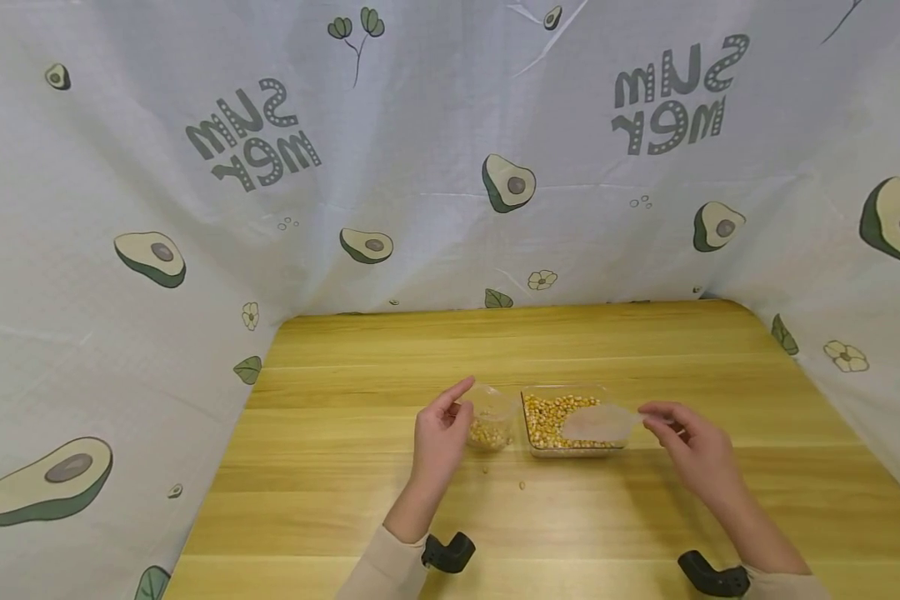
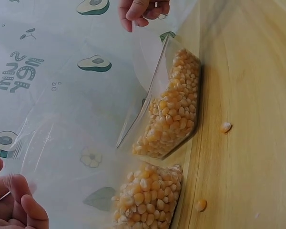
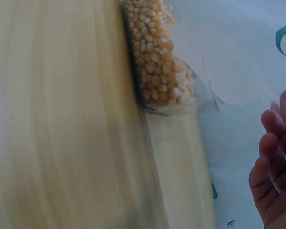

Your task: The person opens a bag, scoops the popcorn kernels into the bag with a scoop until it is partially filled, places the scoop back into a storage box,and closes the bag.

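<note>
My left hand [image 1: 441,432] pinches the rim of a clear plastic bag [image 1: 492,403], thumb and fingers at its upper left edge. Corn kernels [image 2: 150,198] fill the bottom of the bag, which rests on the table. Right beside it stands a clear rectangular container [image 1: 576,452] heaped with yellow corn kernels [image 1: 546,418]. A translucent white scoop [image 1: 598,423] lies across the right part of the container, over the kernels. Its thin handle is pinched between the thumb and fingers of my right hand [image 1: 696,450]. In the right wrist view the scoop's pale blade [image 3: 233,71] looks blurred.
Two loose kernels, one of them [image 2: 226,127] near the container and another [image 2: 201,205] near the bag, lie on the wooden table [image 1: 345,467]. A white curtain with avocado prints [image 1: 435,150] closes off the back and both sides.
</note>
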The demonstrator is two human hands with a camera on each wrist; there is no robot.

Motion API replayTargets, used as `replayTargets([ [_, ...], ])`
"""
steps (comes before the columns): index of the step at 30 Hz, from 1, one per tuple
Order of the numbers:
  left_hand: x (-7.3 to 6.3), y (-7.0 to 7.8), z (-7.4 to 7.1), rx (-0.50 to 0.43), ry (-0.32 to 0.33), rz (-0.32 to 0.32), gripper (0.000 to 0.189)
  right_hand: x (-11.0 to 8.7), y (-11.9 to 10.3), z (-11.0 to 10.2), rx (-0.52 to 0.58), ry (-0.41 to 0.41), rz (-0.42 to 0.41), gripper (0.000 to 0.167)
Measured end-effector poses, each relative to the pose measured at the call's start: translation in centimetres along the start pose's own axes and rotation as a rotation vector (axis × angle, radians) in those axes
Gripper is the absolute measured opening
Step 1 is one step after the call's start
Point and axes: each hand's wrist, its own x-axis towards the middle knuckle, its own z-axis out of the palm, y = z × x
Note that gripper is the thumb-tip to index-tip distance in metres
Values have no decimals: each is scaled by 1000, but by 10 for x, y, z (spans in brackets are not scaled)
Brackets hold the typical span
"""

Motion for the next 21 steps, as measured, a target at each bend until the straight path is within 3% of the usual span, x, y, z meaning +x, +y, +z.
replayTargets([
  [7, 2, 0, 1, 28, 35, -39, 30, 6, 4, -6, -45, 26, -85, 17],
  [12, 3, 0, 1, 66, 64, -9, 29, 10, 3, -8, -92, 33, -170, 19],
  [21, 2, 1, 0, 192, 94, 16, 38, 12, 1, -8, -137, -13, -198, 17],
])
